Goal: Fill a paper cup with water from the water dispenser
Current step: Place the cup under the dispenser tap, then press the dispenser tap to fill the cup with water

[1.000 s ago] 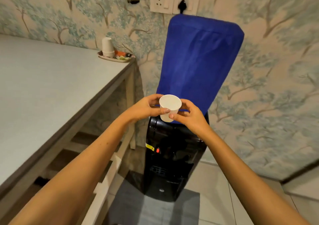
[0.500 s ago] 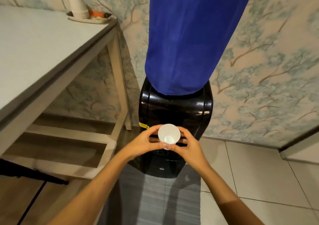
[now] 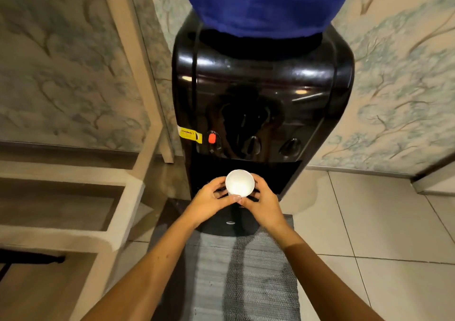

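Nearest the camera, two bare forearms reached forward over a grey woven mat (image 3: 248, 269) on the tiled floor. The left hand (image 3: 209, 201) and the right hand (image 3: 262, 204) both closed round the paper cup (image 3: 239, 182), fingers wrapped on either side of its wall and the thumbs meeting at its near edge. Compared with half a second before, the view had moved much closer and tilted further down: the table top with its stack of cups had gone out of the picture, only the pale table legs (image 3: 138, 74) and lower frame remained at the left, and the cup sat lower against the machine, level with the dark recess beneath the taps, where before it was held in front of the cabinet's middle. The grip itself looked unchanged.

The cup was white, upright, its round mouth facing the camera, and its inside looked plain white; whether any water lay in it could not be told.

Beyond it stood the glossy black water dispenser (image 3: 263, 87), with a yellow warning sticker (image 3: 190, 135), a red-tipped tap (image 3: 211, 138) and two dark taps to its right. On top sat the bottle under a blue cover (image 3: 258, 3), against wallpaper (image 3: 394, 74) of pale trees.
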A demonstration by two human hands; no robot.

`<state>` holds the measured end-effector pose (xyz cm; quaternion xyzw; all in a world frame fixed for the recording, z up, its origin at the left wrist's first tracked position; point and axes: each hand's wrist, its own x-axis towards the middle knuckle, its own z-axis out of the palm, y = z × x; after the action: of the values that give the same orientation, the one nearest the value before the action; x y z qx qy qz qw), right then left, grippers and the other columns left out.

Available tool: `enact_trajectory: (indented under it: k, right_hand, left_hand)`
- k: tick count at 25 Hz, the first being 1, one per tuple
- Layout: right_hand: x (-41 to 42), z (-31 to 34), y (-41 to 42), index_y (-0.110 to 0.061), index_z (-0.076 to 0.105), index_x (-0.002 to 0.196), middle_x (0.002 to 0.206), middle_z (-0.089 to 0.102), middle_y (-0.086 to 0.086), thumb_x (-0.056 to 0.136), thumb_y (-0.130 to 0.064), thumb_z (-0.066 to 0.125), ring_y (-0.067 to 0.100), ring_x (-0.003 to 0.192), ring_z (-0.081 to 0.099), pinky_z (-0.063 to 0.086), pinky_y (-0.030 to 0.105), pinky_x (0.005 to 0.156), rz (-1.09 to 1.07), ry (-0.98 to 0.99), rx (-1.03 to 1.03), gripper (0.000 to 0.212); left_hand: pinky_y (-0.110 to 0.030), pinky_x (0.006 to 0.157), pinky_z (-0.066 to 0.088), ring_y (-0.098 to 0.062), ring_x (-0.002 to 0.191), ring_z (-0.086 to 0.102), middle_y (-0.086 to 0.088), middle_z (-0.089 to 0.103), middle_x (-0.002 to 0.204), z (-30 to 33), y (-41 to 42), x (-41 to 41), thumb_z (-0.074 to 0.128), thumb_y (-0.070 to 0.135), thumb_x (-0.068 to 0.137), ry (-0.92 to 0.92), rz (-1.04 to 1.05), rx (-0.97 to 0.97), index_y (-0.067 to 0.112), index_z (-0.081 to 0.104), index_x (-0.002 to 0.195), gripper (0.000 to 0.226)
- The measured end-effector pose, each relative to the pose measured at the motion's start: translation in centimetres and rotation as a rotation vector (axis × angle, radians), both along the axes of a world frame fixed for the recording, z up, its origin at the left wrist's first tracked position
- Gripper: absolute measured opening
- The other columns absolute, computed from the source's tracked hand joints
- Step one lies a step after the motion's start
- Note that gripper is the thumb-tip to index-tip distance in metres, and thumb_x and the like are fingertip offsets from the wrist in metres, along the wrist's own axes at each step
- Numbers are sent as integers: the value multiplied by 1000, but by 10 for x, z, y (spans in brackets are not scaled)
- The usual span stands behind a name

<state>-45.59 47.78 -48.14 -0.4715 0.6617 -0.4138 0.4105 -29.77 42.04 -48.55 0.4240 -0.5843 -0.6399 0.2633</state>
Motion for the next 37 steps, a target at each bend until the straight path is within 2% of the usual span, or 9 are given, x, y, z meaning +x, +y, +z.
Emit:
enact_trajectory:
  k: [2,8,14,18,21,23,26,31,37]
  right_hand:
    - [-3,-20,-7,-20,41,135,128,55,-2,77,-12,76,20,117,55,48,40,100,-28,1,42,68]
    - [-7,-43,-21,-18,43,132,121,53,-3,79,-11,74,20,116,57,49,37,99,-55,-70,70,61]
    - [-8,-38,-18,-15,34,142,137,48,7,81,-1,69,23,124,50,44,39,104,-85,-39,135,72]
    - [-3,-4,2,-12,53,123,114,57,5,85,0,59,19,98,57,52,40,89,-341,183,-68,40]
    - [2,47,21,-10,54,111,109,52,6,87,-4,57,25,101,51,43,26,87,-471,444,-364,25]
    - [4,85,21,-9,50,116,122,48,12,84,-12,64,25,112,44,31,19,99,-475,567,-497,35]
    - [-2,137,1,-7,36,134,145,27,16,80,-35,70,33,135,28,15,32,114,-371,814,-565,70]
    - [-15,184,-34,-17,4,151,158,0,19,55,-57,80,38,144,-9,-1,56,114,-72,1207,-282,128]
    - [-19,182,-42,-16,0,151,158,-3,20,50,-52,85,38,144,-9,6,62,114,4,1271,-191,136]
  left_hand:
    - [-6,80,48,-4,108,57,10,56,117,-20,-3,-7,74,8,80,-4,53,4,19,53,122,48]
    - [-12,89,48,-7,113,59,2,58,127,-51,-11,-20,71,14,84,-15,131,-18,14,53,131,51]
    - [-38,113,36,-19,136,42,-1,47,146,-52,-12,-13,70,27,85,-224,138,-62,16,40,144,68]
    - [-42,89,53,-15,111,61,3,67,116,-9,6,8,60,23,90,-431,364,-439,19,59,123,33]
    - [-40,71,53,-14,95,57,7,67,98,56,19,18,55,24,88,-473,419,-810,20,61,111,24]
    - [-38,77,49,-21,96,52,-1,59,106,101,18,19,61,26,86,-480,438,-1081,15,58,114,30]
    - [-38,93,35,-26,115,43,-4,41,131,165,-7,15,66,37,85,-522,452,-1266,14,46,127,52]
    - [-53,112,20,-32,148,9,-19,11,160,222,-54,16,46,74,80,-925,219,-1260,11,17,151,100]
    - [-58,115,15,-33,149,-2,-19,0,161,207,-62,15,65,68,66,-1049,36,-1167,7,2,152,122]
